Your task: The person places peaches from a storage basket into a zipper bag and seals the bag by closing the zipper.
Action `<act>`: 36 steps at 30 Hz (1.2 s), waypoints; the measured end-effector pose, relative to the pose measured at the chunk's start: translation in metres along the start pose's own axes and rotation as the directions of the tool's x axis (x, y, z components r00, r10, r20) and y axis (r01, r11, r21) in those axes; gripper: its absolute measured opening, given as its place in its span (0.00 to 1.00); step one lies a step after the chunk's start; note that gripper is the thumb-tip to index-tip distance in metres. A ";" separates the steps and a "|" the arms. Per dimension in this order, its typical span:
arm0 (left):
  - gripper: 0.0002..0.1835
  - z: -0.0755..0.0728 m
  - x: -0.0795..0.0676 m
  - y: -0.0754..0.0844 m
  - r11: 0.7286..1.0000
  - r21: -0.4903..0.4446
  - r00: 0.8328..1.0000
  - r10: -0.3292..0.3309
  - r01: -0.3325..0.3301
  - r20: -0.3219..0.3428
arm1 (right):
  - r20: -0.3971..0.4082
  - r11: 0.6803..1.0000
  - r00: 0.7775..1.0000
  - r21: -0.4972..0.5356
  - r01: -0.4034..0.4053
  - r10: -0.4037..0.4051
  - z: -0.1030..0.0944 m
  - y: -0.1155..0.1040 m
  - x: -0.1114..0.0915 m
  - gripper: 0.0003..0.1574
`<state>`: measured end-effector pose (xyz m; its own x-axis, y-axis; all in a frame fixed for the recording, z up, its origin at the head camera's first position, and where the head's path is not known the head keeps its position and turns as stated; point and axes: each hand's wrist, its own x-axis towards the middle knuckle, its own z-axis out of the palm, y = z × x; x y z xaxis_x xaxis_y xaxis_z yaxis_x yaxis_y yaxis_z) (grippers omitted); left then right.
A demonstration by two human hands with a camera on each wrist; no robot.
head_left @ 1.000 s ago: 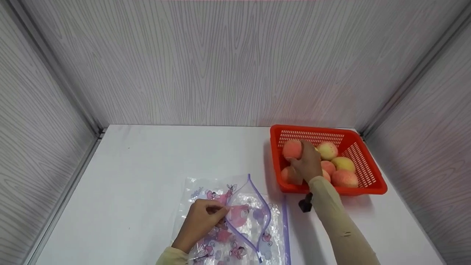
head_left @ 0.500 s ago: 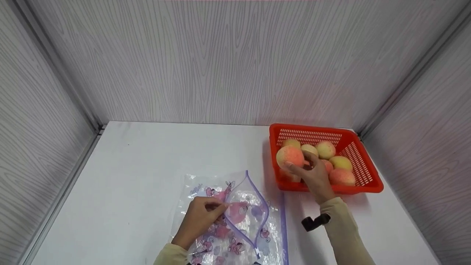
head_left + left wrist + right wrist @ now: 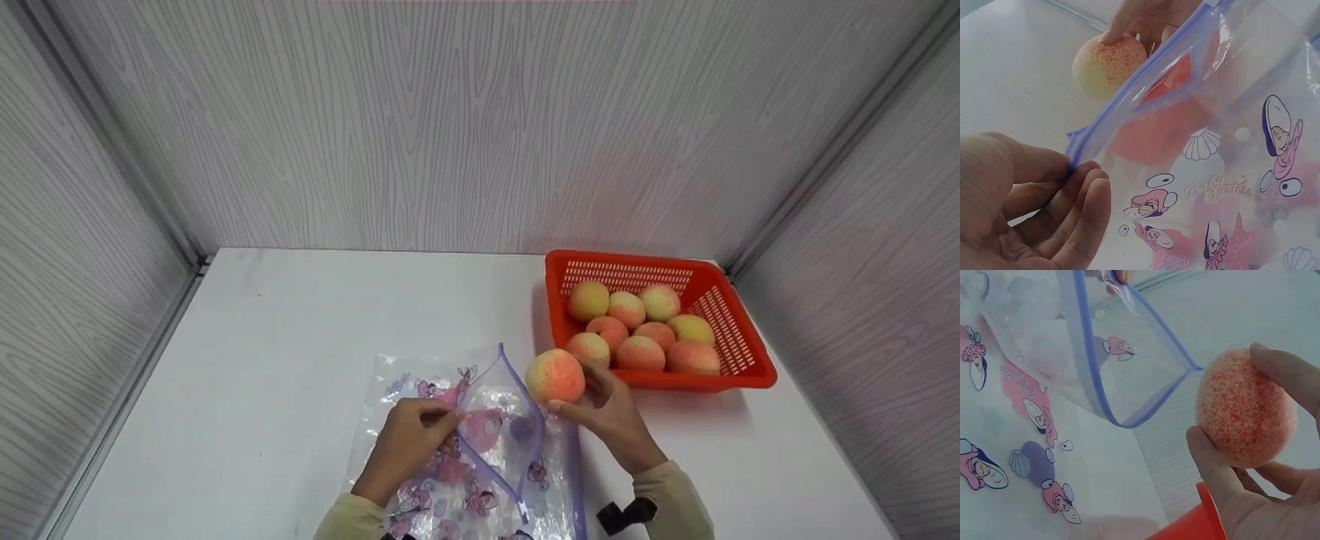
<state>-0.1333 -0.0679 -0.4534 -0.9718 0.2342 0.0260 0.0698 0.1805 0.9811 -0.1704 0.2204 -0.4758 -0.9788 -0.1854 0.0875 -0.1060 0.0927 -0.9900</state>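
A clear zip bag [image 3: 480, 499] with pink and purple cartoon prints lies on the table, its purple-edged mouth spread wide. My left hand [image 3: 411, 444] pinches the left edge of that mouth between thumb and fingers, as the left wrist view also shows. Just right of the mouth, my right hand [image 3: 616, 416] holds a red and yellow peach [image 3: 555, 376] by thumb and fingertips. In the right wrist view the peach [image 3: 1246, 408] is close beside the corner of the bag's mouth [image 3: 1129, 422]. A white slider [image 3: 523, 511] sits at the mouth's near end.
A red plastic basket [image 3: 754, 352] with several peaches [image 3: 641, 352] stands at the right of the white table [image 3: 247, 390]. A second purple edge [image 3: 577, 465] shows beneath the bag's right side. Wood-patterned panels [image 3: 420, 127] enclose the back and sides.
My right hand has lifted the peach out of the basket and carried it left and nearer, to the bag's mouth. The left hand keeps its pinch in nearly the same place.
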 end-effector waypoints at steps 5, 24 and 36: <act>0.08 0.002 0.004 -0.012 0.999 -0.037 1.000 -0.007 0.007 0.013 | 0.066 0.999 0.998 -0.032 0.013 -0.011 0.009 0.000 -0.008 0.43; 0.09 0.007 0.012 -0.029 0.999 -0.042 1.000 0.003 -0.002 0.019 | 0.118 0.897 0.988 -0.420 0.138 -0.097 0.048 -0.009 -0.013 0.49; 0.09 0.006 0.009 -0.023 0.999 -0.043 1.000 -0.009 0.009 0.009 | 0.143 0.844 0.979 -0.498 0.198 -0.145 0.053 -0.005 -0.011 0.40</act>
<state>-0.1419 -0.0639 -0.4767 -0.9704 0.2408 0.0157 0.0511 0.1416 0.9886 -0.1493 0.1698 -0.4776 -0.9178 -0.3351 0.2132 -0.3705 0.5288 -0.7636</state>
